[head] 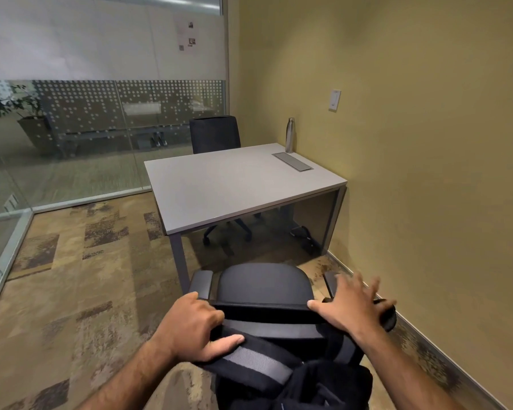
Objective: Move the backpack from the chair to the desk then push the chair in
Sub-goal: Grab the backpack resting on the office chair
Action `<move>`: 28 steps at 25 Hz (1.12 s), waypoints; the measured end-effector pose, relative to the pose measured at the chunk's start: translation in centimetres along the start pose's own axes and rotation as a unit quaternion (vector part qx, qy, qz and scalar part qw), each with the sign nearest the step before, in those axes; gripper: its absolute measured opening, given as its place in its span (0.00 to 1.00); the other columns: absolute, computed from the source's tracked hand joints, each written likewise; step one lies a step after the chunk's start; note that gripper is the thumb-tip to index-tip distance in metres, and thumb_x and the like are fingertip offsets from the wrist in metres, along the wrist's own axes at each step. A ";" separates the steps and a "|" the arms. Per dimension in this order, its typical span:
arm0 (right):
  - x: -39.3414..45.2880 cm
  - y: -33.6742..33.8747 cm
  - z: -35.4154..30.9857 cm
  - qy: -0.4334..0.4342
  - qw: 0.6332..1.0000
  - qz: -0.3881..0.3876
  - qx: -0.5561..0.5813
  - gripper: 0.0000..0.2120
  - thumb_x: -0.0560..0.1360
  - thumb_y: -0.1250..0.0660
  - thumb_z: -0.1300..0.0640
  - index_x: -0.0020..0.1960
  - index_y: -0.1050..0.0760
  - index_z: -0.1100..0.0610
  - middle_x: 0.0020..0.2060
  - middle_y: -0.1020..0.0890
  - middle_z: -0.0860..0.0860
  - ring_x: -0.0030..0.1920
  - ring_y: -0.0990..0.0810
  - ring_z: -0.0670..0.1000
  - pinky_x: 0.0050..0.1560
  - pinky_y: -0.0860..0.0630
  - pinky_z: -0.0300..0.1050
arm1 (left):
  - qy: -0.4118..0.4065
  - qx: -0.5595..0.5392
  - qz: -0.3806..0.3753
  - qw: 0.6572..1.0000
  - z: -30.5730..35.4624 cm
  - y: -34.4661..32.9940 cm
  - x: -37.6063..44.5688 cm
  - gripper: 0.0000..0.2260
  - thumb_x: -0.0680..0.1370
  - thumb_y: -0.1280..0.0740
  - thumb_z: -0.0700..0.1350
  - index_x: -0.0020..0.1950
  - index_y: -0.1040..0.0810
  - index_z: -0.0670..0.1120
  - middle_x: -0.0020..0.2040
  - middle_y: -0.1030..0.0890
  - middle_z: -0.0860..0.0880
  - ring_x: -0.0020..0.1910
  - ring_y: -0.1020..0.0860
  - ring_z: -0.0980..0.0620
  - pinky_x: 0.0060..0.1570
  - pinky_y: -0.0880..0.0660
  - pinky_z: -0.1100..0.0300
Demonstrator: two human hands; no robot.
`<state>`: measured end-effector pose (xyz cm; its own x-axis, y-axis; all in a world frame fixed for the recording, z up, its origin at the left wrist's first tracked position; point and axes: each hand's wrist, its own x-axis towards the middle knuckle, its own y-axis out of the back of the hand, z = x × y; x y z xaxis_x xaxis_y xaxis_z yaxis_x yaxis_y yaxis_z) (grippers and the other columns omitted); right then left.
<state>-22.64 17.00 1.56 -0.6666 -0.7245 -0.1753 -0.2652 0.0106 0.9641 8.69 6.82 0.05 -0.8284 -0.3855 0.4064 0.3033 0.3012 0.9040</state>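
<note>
A black office chair (264, 282) stands just in front of me, its seat facing the grey desk (234, 184) and pulled clear of it. A black backpack (323, 386) with grey padded straps (255, 362) hangs over the near side of the chair's backrest. My left hand (190, 327) is curled around the left strap at the top of the backrest, thumb lying on the padding. My right hand (350, 303) is blurred, fingers spread, thumb touching the top right edge of the backrest and holding nothing.
A second black chair (214, 134) sits at the desk's far side. A steel bottle (289, 135) and a grey cable hatch (292, 161) are at the desk's right rear. A yellow wall (427, 173) is close on the right, a glass partition (71, 128) on the left.
</note>
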 end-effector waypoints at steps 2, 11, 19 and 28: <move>0.5 0.6 1.8 -0.071 0.996 -0.057 0.017 0.63 0.59 0.32 0.17 0.83 0.47 0.49 0.84 0.59 0.62 0.80 0.65 0.72 0.72 0.59 0.83 | 0.004 0.003 0.027 1.000 1.0 -0.3 -0.9 0.30 0.78 0.39 0.69 0.26 0.33 0.49 0.21 0.30 0.51 0.22 0.32 0.48 0.30 0.34 0.56; 2.4 2.7 4.6 -0.071 0.994 -0.067 0.039 0.42 0.54 0.24 0.26 0.57 0.19 0.55 0.55 0.15 0.54 0.52 0.17 0.56 0.54 0.18 0.50 | -0.058 -0.036 -0.001 0.998 6.8 -0.5 1.0 0.30 0.78 0.37 0.69 0.26 0.33 0.49 0.21 0.27 0.50 0.22 0.28 0.49 0.22 0.33 0.60; 2.5 3.7 9.7 -0.113 0.965 0.005 0.235 0.20 0.58 0.18 0.44 0.31 0.23 0.57 0.29 0.20 0.49 0.27 0.23 0.48 0.24 0.34 0.36 | -0.120 -0.191 -0.062 0.972 12.1 -0.5 8.9 0.33 0.78 0.44 0.73 0.30 0.35 0.45 0.25 0.33 0.50 0.25 0.31 0.45 0.28 0.38 0.55; 2.7 4.3 17.6 -0.222 0.859 -0.032 0.460 0.12 0.62 0.16 0.66 0.38 0.17 0.69 0.31 0.16 0.62 0.26 0.18 0.57 0.34 0.24 0.46 | -0.202 -0.322 -0.107 0.919 18.4 -1.8 14.6 0.29 0.79 0.36 0.66 0.29 0.36 0.46 0.23 0.35 0.49 0.25 0.37 0.47 0.29 0.44 0.54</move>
<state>-37.83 27.22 1.69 -0.7763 -0.4111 -0.4779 -0.6129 0.6696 0.4196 -12.62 16.68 1.91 -0.9692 0.0189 0.2457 0.2213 -0.3723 0.9014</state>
